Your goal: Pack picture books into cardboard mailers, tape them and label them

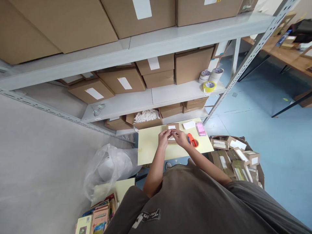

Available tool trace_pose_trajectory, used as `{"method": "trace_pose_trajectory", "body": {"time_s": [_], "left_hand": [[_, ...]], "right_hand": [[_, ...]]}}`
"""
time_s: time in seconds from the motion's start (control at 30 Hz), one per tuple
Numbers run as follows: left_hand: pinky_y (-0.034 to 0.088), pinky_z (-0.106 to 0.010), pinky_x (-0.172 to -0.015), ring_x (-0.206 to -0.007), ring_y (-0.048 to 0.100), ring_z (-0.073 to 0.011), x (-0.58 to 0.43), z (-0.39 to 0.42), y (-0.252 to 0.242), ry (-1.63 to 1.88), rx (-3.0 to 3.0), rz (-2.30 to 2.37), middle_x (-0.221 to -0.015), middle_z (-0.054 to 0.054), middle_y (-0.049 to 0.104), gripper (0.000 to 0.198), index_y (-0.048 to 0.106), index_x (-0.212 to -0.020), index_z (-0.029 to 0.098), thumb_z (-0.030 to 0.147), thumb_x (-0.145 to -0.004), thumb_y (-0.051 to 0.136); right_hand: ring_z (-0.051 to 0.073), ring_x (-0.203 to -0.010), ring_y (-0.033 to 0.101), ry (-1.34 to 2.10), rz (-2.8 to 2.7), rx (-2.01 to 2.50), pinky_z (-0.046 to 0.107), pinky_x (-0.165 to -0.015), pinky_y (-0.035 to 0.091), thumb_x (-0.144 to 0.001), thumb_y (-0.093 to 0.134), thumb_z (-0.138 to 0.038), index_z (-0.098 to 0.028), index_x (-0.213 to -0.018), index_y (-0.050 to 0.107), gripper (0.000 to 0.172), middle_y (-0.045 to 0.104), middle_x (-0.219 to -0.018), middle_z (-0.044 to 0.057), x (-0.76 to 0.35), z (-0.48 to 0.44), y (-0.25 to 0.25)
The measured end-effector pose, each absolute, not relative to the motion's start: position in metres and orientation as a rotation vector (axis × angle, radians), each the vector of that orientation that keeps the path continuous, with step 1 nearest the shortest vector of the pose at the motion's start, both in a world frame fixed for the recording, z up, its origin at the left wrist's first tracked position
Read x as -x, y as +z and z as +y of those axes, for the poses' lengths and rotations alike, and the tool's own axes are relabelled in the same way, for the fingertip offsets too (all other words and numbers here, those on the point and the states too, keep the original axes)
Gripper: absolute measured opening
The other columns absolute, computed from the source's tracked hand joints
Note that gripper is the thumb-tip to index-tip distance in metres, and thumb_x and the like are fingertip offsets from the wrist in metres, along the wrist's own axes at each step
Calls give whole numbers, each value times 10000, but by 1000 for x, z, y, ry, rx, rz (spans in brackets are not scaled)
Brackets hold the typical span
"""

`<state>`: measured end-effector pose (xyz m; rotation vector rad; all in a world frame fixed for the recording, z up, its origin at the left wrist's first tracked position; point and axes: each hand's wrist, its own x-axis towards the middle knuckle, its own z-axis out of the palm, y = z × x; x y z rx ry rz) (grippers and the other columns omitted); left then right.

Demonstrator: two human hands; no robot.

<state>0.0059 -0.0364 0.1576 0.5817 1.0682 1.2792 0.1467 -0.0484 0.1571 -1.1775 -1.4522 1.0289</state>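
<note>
In the head view, the left hand (pixel 163 137) and right hand (pixel 179 137) meet at the fingertips over a small labelled box (pixel 173 142); whether they pinch anything, I can't tell. The box sits mid-counter (pixel 149 146), probably so both reach it; the orange tape cutter (pixel 191 139), towards four o'clock, suits the right. Shelves (pixel 170 94) of cartons (pixel 193 65) stand at twelve; the floor (pixel 280 146) is blue.
</note>
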Motion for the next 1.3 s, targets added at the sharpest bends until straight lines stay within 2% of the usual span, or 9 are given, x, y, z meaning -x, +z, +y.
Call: {"method": "trace_pose_trajectory", "body": {"time_s": [0.17,0.33,0.53,0.77,0.93,1.13,1.3], "left_hand": [[574,-377,-921,-821,689,-170,-20,-37,161,1196,-747,1127,-838,-60,749,390,783,-790,150,453,-643,979],[535,-317,-792,-723,620,-145,-33,-34,158,1127,-954,1164,-735,-28,692,366,764,-772,154,470,-696,933],[506,-280,-710,-678,598,-135,-50,-31,153,1135,-971,1205,-691,-12,676,378,751,-728,162,478,-666,950],[584,-350,-864,-805,704,-192,-65,-36,147,1180,-886,1196,-814,-59,766,407,816,-866,163,487,-672,969],[590,-363,-897,-833,720,-201,-73,-40,143,1212,-858,1213,-835,-62,777,403,816,-860,170,476,-657,982],[574,-358,-900,-805,694,-182,-83,-41,149,1178,-859,1174,-817,-51,751,387,806,-834,162,462,-666,984],[549,-320,-836,-779,657,-172,-90,-41,155,1160,-932,1175,-796,-47,737,360,784,-771,174,457,-659,976]], "right_hand": [[267,-962,776,1161,-1256,1241,396,-888,626,-912,669,-514,-246,-975,822,315,830,-1020,80,-162,-48,160],[253,-875,761,1219,-1153,1292,376,-837,607,-858,678,-505,-221,-862,791,306,818,-902,71,-182,-45,159],[248,-883,762,1240,-1128,1309,355,-812,602,-862,667,-481,-214,-880,818,307,828,-928,66,-199,-46,157],[279,-1005,776,1236,-1203,1230,420,-942,618,-892,673,-482,-239,-970,856,313,843,-995,59,-215,-45,151],[296,-1113,767,1242,-1275,1202,449,-1005,612,-924,667,-452,-262,-1052,861,301,841,-1074,62,-224,-50,152],[279,-1032,787,1290,-1208,1164,434,-974,624,-900,703,-470,-244,-1047,854,310,839,-1092,73,-235,-50,152],[269,-993,783,1294,-1185,1193,398,-912,623,-880,727,-498,-236,-939,839,291,843,-1015,67,-247,-46,145]]}}
